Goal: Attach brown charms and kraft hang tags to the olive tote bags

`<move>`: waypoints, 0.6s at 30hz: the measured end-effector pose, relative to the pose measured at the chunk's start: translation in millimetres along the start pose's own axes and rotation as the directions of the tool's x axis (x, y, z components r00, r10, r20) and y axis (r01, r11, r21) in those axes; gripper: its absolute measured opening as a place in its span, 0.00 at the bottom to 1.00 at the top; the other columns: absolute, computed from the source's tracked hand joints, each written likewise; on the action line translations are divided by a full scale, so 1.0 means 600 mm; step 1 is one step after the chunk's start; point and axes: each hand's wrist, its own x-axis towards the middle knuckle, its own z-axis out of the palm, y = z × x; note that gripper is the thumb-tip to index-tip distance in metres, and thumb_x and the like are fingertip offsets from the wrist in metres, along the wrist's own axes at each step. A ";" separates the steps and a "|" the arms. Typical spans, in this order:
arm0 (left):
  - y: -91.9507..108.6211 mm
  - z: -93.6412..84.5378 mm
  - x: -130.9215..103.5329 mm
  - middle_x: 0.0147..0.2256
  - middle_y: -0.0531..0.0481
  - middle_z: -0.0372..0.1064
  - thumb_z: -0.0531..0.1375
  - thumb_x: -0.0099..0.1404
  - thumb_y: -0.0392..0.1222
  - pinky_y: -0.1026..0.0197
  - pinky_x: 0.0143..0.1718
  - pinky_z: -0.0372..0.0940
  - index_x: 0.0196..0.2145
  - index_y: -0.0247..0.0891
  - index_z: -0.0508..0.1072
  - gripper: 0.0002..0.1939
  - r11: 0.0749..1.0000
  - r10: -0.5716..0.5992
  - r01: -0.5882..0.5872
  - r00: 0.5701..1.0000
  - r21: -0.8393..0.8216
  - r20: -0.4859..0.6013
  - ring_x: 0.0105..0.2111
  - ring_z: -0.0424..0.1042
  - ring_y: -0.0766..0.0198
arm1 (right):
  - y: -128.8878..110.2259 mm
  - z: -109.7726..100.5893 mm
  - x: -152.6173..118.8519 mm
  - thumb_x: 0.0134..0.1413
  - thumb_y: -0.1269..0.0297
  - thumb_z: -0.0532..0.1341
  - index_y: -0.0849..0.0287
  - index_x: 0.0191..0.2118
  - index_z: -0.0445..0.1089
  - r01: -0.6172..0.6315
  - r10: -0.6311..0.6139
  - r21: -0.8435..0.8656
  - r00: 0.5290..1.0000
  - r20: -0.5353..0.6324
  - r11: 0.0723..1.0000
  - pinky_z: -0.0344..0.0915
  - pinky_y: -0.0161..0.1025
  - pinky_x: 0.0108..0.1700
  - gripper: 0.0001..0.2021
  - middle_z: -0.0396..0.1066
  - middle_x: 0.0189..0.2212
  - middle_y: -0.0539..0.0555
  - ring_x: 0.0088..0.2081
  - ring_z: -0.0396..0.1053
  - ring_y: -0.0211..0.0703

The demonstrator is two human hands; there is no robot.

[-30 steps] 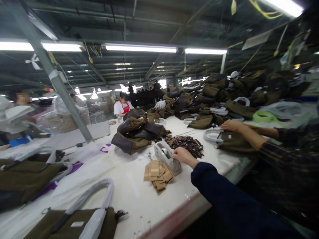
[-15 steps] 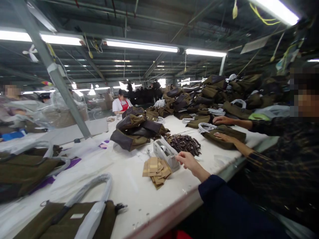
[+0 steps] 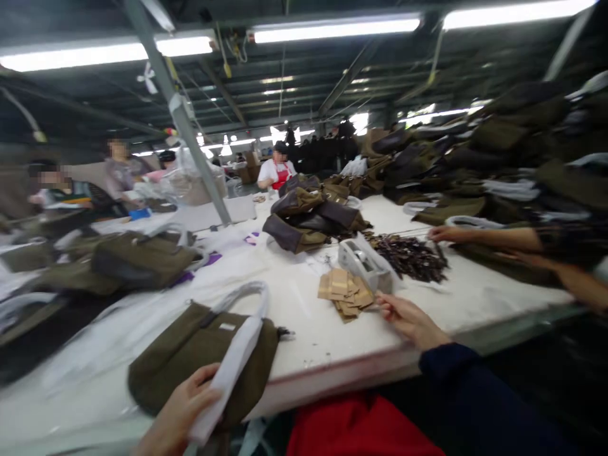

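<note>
An olive handbag [image 3: 190,354] lies on the white table in front of me, its looped handle wrapped in white. My left hand [image 3: 187,405] is at the near part of that handle, thumb and fingers around the wrapping. My right hand [image 3: 408,320] is closed in a pinch beside the tape dispenser [image 3: 363,263]; what its fingertips hold is too small to make out. Brown cards [image 3: 346,291] lie in a loose pile left of my right hand. Behind the dispenser is a heap of dark small straps [image 3: 411,256].
Olive bags [image 3: 308,218] are piled beyond the dispenser, more [image 3: 137,259] at left. A large heap [image 3: 498,145] rises at right. A co-worker's hands [image 3: 456,234] work at the right. A metal post [image 3: 190,136] slants up behind the table.
The view has swung right-to-left, so the table's things sit farther right. My left hand has come into view at the bag's handle. My right hand stays pinched near the dispenser.
</note>
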 end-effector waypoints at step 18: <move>-0.023 -0.016 0.003 0.34 0.45 0.76 0.70 0.50 0.45 0.66 0.28 0.64 0.49 0.32 0.68 0.30 0.990 0.084 -0.068 0.988 -0.123 0.129 0.28 0.73 0.63 | 0.162 0.409 -0.179 0.42 0.50 0.69 0.61 0.23 0.65 -0.118 0.306 -0.310 0.671 0.676 0.943 0.56 0.28 0.14 0.20 0.67 0.17 0.47 0.14 0.57 0.28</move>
